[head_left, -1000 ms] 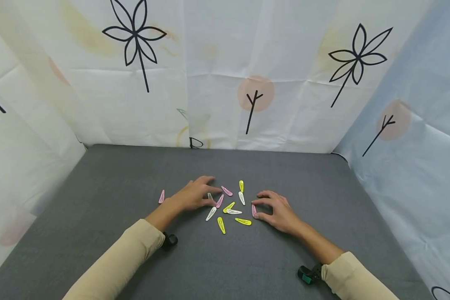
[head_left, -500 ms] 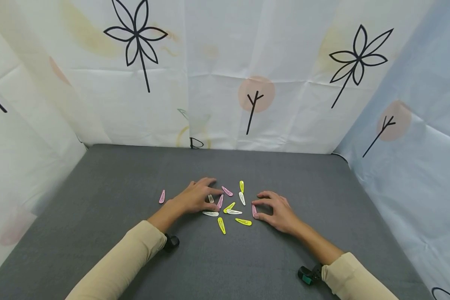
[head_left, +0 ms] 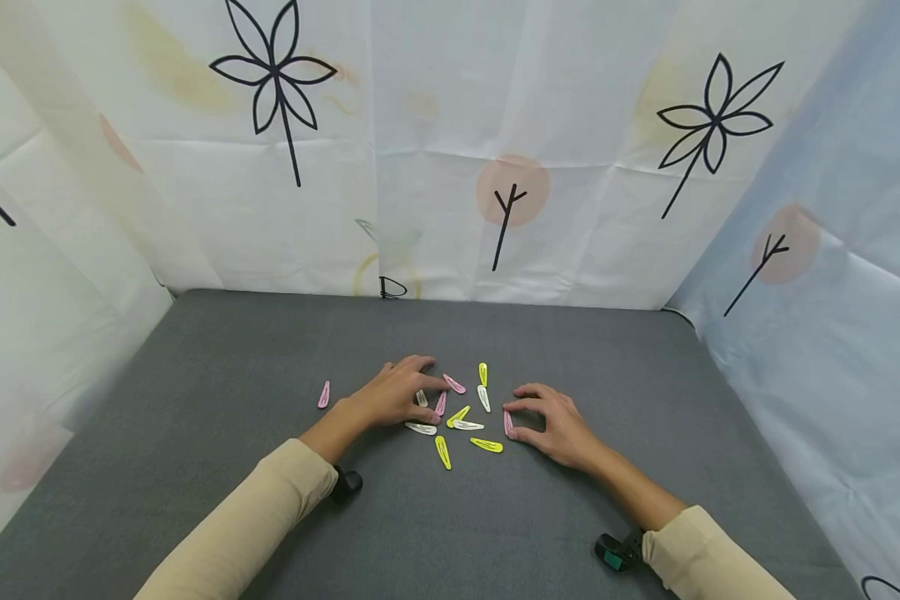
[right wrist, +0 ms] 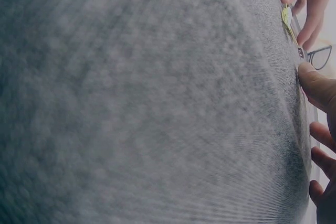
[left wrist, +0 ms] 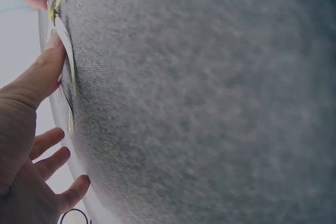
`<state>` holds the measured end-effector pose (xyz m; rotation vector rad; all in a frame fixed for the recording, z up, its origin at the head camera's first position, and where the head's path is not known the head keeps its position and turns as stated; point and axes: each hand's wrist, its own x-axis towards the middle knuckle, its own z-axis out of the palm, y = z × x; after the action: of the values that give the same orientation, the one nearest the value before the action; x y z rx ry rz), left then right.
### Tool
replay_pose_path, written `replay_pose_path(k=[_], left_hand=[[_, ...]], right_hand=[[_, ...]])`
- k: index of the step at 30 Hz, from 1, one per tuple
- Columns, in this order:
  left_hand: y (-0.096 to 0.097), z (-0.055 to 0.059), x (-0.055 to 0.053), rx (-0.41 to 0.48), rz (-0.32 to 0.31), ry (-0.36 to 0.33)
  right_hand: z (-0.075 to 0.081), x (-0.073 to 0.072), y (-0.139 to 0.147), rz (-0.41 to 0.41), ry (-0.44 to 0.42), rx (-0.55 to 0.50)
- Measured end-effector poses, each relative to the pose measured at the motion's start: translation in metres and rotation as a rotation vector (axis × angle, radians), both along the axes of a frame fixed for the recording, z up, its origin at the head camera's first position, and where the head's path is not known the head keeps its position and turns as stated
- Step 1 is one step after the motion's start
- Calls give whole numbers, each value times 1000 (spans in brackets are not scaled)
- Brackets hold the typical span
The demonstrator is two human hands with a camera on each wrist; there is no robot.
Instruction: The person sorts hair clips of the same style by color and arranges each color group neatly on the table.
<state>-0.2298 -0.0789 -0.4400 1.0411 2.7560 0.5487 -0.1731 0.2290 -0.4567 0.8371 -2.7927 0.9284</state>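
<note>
Several snap hair clips in pink, white and yellow lie scattered on the grey table. My left hand (head_left: 399, 392) is low over the left side of the scatter, its fingers spread. Its thumb and index finger reach to either end of a pink clip (head_left: 440, 403); contact cannot be told. A white clip (head_left: 422, 398) shows below its index finger, and another white clip (head_left: 421, 428) lies by its thumb. At the right of the scatter, my right hand (head_left: 553, 423) holds a pink hair clip (head_left: 508, 423) by its ends between thumb and index finger, at table level.
Between the hands lie a pink clip (head_left: 453, 384), white clips (head_left: 483, 398) and several yellow clips (head_left: 486, 445). One pink clip (head_left: 324, 395) lies apart, left of the left wrist. A patterned cloth (head_left: 435, 167) hangs behind the grey table (head_left: 255, 333).
My left hand has shifted slightly right and toward me. The white clip by its thumb has turned from slanted to nearly crosswise. My right hand stays in place.
</note>
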Motion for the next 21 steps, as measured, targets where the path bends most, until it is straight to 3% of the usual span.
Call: replay_pose_path(k=[5,9,14,21], left_hand=[[3,2,0,78,29,-46],[-4,5,1,156,62,-35],[-27,9,0,225,117,16],[-67,9,0,246,185,49]], right_hand=[[-1,0,-1,7,4,-12],[-1,0,-2,13,4,-22],[-1,1,-3,3,-7,-17],[-1,0,-2,-9,-10,-11]])
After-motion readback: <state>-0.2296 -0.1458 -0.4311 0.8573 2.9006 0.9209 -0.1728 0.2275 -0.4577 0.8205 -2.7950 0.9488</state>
